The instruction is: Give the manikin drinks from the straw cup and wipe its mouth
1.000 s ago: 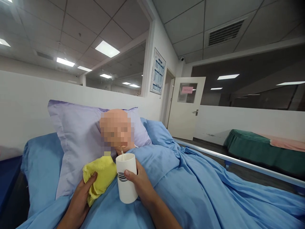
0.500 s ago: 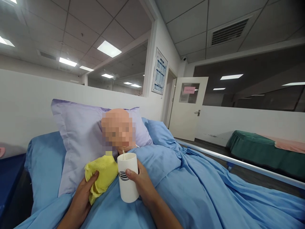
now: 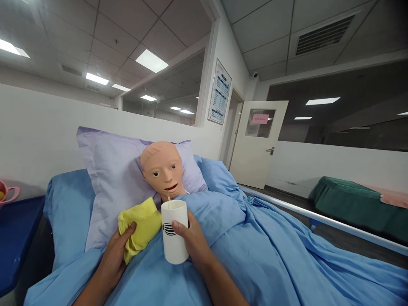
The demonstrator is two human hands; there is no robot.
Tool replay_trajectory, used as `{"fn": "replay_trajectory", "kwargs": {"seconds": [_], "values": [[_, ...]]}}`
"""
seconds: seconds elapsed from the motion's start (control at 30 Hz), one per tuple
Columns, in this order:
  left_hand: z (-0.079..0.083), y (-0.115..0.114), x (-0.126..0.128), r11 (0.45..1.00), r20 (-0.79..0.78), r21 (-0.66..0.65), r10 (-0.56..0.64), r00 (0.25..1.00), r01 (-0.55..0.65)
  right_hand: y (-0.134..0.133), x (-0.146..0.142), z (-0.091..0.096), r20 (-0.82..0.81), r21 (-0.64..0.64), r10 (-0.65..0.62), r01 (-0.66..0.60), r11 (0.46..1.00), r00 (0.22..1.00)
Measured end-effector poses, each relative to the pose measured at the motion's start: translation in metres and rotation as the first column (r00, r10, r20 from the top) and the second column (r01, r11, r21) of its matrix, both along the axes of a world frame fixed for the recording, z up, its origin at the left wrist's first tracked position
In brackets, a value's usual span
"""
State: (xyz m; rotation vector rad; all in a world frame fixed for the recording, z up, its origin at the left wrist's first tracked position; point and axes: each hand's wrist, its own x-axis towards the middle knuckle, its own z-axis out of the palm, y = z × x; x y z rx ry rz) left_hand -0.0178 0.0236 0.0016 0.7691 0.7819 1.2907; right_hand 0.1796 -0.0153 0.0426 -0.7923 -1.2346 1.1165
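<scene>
My right hand [image 3: 188,236] is wrapped round a white mug [image 3: 174,242] with a black striped mark, thumb across its front. A thin straw [image 3: 169,199] rises from the mug to the mouth of a training manikin [image 3: 159,155]. Bunched in my left hand [image 3: 116,250] is a yellow cloth [image 3: 142,227], held just left of the mug and below the manikin's chin. The manikin's head rests on a pale lilac pillow [image 3: 110,182]. Its body is hidden beneath a blue quilt [image 3: 255,250].
On the left, a dark blue bedside surface [image 3: 19,246] carries a pink cup [image 3: 11,193], partly cut off by the frame. A pale bed rail [image 3: 287,208] runs along the far side. Beyond it stand a green-covered bed [image 3: 344,204] and an open door [image 3: 255,157].
The view has swung slightly left, bringing more of the pink cup into sight. Both hands keep their hold, and the straw still reaches the manikin's mouth.
</scene>
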Motion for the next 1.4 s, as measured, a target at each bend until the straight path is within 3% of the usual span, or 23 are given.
{"fn": "replay_trajectory", "kwargs": {"seconds": [0.23, 0.7, 1.1, 1.4], "values": [[0.0043, -0.0034, 0.0025, 1.0, 0.013, -0.019, 0.009, 1.0, -0.009, -0.0028, -0.0011, 0.0011, -0.025, -0.032, -0.068, 0.067, 0.997, 0.997], [0.0022, -0.0033, 0.0011, 1.0, 0.003, -0.012, 0.028, 1.0, -0.028, -0.0032, -0.0029, 0.0005, -0.184, -0.027, -0.081, 0.077, 0.997, 0.98], [0.0042, -0.0049, 0.0016, 1.0, -0.003, -0.015, 0.018, 1.0, -0.018, 0.0005, -0.0015, -0.0055, -0.148, -0.027, -0.06, 0.057, 0.998, 0.987], [0.0002, -0.0048, 0.0001, 0.999, 0.0, -0.009, 0.031, 1.0, -0.031, -0.0009, -0.0024, -0.0002, -0.079, -0.046, -0.056, 0.052, 0.998, 0.995]]}}
